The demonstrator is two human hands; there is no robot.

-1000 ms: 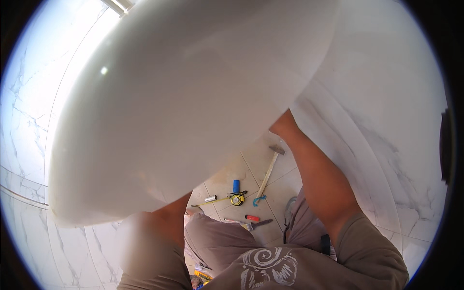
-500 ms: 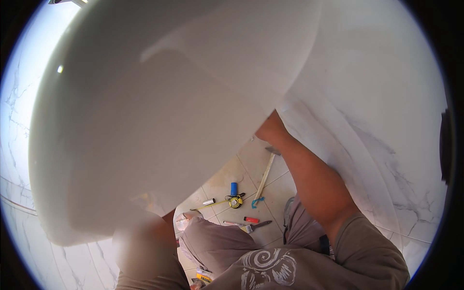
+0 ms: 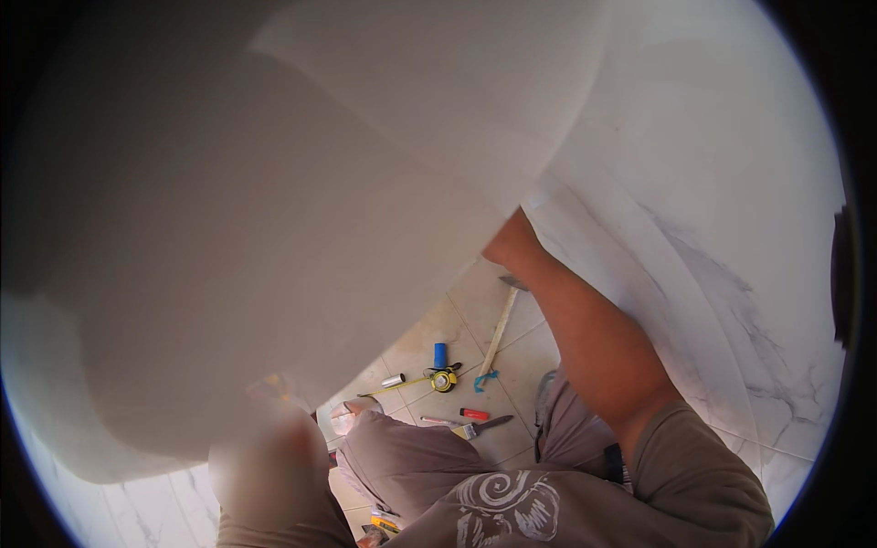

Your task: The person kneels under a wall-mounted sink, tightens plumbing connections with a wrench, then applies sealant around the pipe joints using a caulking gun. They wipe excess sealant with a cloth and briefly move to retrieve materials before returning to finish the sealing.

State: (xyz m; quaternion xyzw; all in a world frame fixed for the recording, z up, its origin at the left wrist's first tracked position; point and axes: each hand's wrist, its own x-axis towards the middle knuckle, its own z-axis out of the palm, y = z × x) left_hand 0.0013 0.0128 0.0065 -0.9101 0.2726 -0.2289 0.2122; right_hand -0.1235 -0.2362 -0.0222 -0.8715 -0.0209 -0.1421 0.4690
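A large, smooth white curved piece [image 3: 237, 247], which looks like a ceramic washbasin, fills the upper left and is very close to me. My right forearm [image 3: 589, 329] reaches up behind its lower right edge. Only the wrist end of my right hand [image 3: 508, 243] shows there, touching or just behind that edge; the fingers are hidden. On the left, a blurred patch covers part of my arm, and the white piece hides my left hand. Whether either hand grips the piece cannot be seen.
On the tiled floor [image 3: 448, 320] below lie a hammer [image 3: 499, 333], a yellow tape measure [image 3: 442, 380], a blue cylinder [image 3: 440, 355], a silver tube [image 3: 392, 380], a red object [image 3: 474, 414] and a paintbrush [image 3: 482, 427]. A marble-patterned wall [image 3: 722, 274] stands close on the right.
The white piece has swung out to the left and now covers more of the left wall, with its lower left corner slightly lower. My right arm has hardly moved.
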